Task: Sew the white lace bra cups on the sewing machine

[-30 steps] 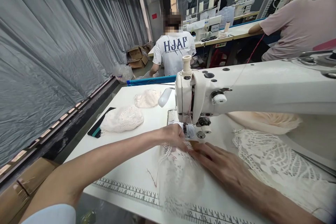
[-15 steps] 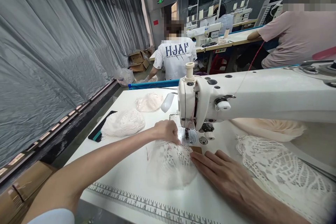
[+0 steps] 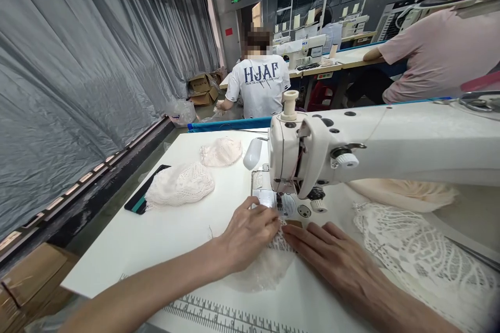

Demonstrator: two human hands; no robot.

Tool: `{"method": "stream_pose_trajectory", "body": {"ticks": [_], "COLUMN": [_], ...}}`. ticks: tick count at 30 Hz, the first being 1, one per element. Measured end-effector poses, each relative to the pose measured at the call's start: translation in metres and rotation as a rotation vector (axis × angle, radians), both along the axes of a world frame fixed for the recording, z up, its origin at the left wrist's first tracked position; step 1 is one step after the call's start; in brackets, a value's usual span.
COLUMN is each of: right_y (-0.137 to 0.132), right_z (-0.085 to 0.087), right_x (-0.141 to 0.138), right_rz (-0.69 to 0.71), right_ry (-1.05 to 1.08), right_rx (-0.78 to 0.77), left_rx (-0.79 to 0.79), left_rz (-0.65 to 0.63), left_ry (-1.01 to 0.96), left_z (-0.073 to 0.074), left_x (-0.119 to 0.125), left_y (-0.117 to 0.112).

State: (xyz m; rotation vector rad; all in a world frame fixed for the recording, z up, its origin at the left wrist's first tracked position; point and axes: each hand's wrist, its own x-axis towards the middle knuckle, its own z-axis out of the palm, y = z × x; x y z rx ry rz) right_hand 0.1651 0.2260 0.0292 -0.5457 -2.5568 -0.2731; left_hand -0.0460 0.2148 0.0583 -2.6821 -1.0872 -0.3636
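Note:
A piece of white lace with a sheer layer [image 3: 269, 270] lies on the table just in front of the sewing machine's presser foot [image 3: 279, 202]. My left hand [image 3: 248, 234] covers much of it, fingers bent and pinching its edge close to the foot. Flat on the table at the lace's right side rests my right hand [image 3: 336, 255], fingers stretched out, their tips touching the lace and a small brown piece [image 3: 294, 223]. The white sewing machine [image 3: 390, 135] reaches in from the right, its needle area partly hidden.
Two lace pieces [image 3: 182, 184] [image 3: 221, 152] lie at the left, one over a dark flat object [image 3: 135, 204]. More lace [image 3: 422, 239] and tweezers-like metal [image 3: 472, 252] are at right. A printed ruler [image 3: 230, 317] runs along the front edge. Co-workers [image 3: 260, 83] sit ahead.
My left hand has come down and toward me from beside the needle plate, onto the lace, and now covers it. My right hand stays nearly in place. The view has shifted slightly.

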Motion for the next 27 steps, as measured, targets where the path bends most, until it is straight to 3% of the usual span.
{"method": "stream_pose_trajectory", "body": {"ticks": [7, 27], "right_y": [0.004, 0.008], "right_z": [-0.001, 0.001], "right_x": [0.003, 0.002], "right_rz": [-0.038, -0.063], "right_ry": [-0.05, -0.089], "right_rx": [-0.041, -0.038], "left_rx": [-0.061, -0.056], "left_rz": [0.0, 0.075], "left_ry": [-0.011, -0.019], "left_z": [-0.001, -0.007], "left_x": [-0.009, -0.004], "left_y": [0.009, 0.024]}}
